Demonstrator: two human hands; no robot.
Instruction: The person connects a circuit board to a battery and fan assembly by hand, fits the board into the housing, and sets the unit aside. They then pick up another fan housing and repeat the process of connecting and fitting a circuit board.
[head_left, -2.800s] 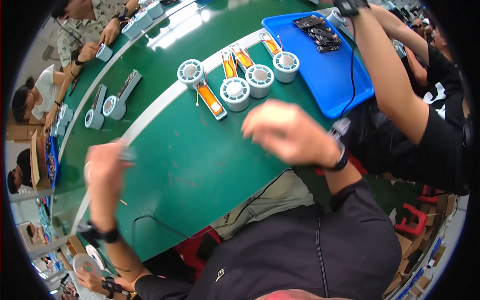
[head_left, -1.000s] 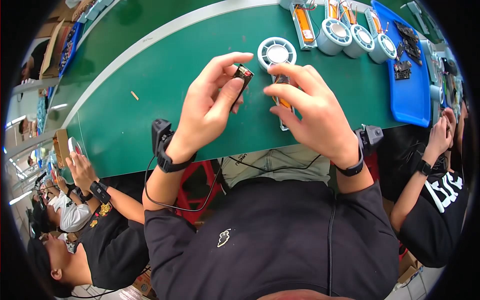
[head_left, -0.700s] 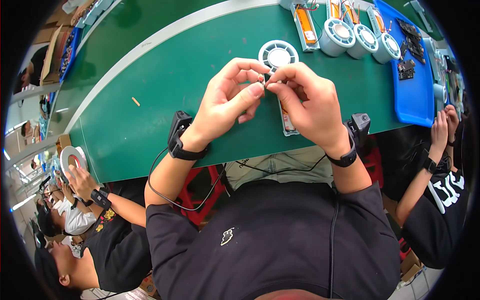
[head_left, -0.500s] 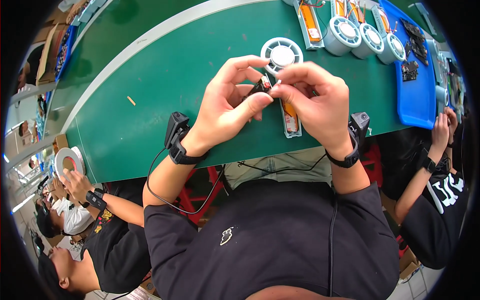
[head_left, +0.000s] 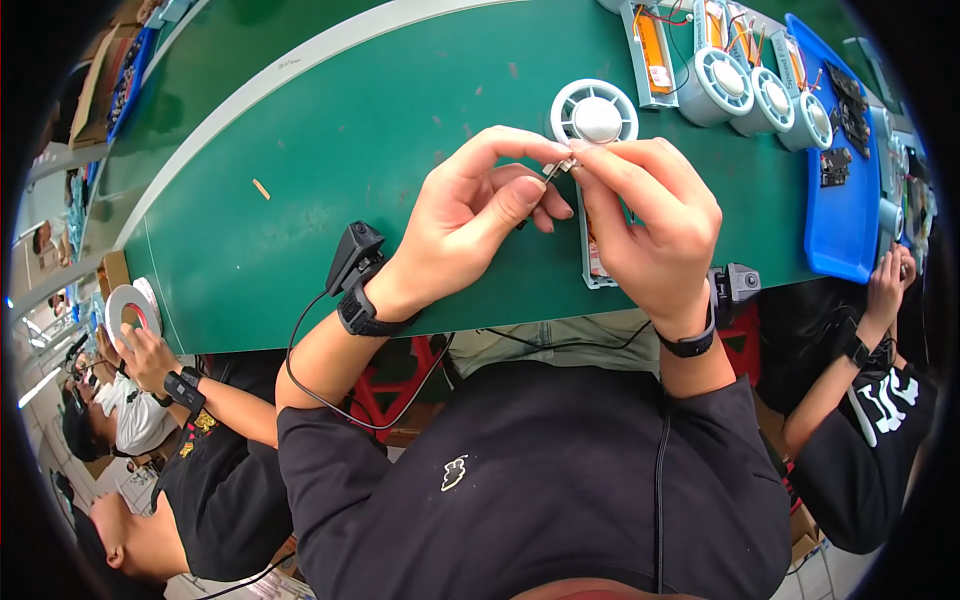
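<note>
Here, holding the board (head_left: pixel 551 174) in the narrow grip of the left hand (head_left: pixel 462 215), likely for steadiness, while pinching a pale part (head_left: pixel 567 164) at its end with the right hand (head_left: pixel 657 220).

offers a flat green tabletop (head_left: pixel 370 130), scuffed in places and crossed by a curving pale strip (head_left: pixel 289 64). bears, near the middle, a light blue fan-shaped unit (head_left: pixel 597 120) with a partly hidden long casing (head_left: pixel 597 268). carries, farther right, a row of three similar units (head_left: pixel 773 102), and just left of that row another long casing (head_left: pixel 652 52) with orange inside. holds a blue tray (head_left: pixel 842 225) toward the right end; also, well apart on the left, a small tan stick (head_left: pixel 261 189).
</note>
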